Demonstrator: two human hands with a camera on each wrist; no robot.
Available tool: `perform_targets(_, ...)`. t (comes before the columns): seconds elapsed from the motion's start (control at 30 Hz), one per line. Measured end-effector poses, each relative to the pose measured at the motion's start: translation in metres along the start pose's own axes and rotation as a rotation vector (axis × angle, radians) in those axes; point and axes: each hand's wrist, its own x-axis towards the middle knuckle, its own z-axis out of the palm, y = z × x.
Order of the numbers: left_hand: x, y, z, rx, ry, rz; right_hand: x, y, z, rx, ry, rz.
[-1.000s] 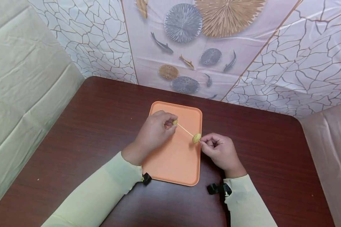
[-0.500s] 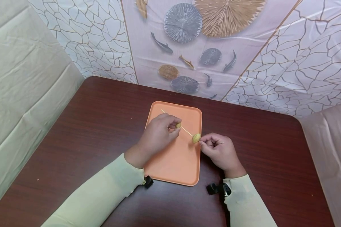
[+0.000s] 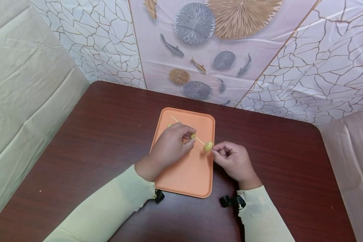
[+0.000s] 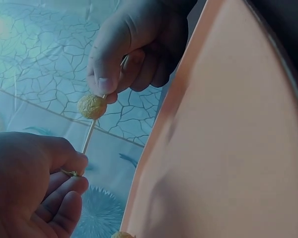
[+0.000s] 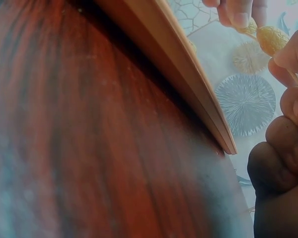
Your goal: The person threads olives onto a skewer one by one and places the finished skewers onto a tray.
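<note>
Above the orange tray (image 3: 189,179), a thin wooden skewer (image 3: 200,140) slants from upper left to lower right. My right hand (image 3: 234,161) pinches its lower end between thumb and forefinger, right beside a yellow wrinkled ball (image 3: 208,147) threaded on it. My left hand (image 3: 172,144) pinches a second yellow ball (image 3: 193,136) farther up the skewer, whose other tip sticks out beyond the knuckles. In the left wrist view, bare skewer (image 4: 89,136) shows between the left fingertips and the first ball (image 4: 92,107). The left fingers mostly cover the second ball there.
Another yellow piece (image 3: 169,125) lies on the tray, partly hidden behind the left hand. The tray rests on a dark red-brown table (image 3: 115,134). Patterned wall cloth (image 3: 196,60) stands behind the table, with pale cloth (image 3: 27,101) at the left side.
My left hand has moved right and down along the skewer with the second ball, closer to the first. The skewer's far tip has come into sight. My right hand has stayed nearly still.
</note>
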Motion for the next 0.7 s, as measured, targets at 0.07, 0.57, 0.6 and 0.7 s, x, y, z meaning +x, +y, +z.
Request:
perform_targets(0.07,-0.0007,0.0012,0.0005,0.007,-0.004,0.003,0.0001,-0.0006,0.0003,0.001,0.002,0.001)
perform_targets(0.57,-0.0035,0.0043,0.0066,-0.026,-0.019,0.032,0.001,-0.001,0.0011,-0.008,0.004,-0.001)
perform_targets(0.6,-0.0037,0.0045,0.0071,-0.024,-0.019,0.034,0.001,-0.0008,0.0011,-0.009,0.003,-0.002)
perform_targets(0.7,-0.0044,0.0051,0.0085,-0.019,-0.016,0.043,0.001,-0.0006,0.0009,-0.013,0.001,-0.003)
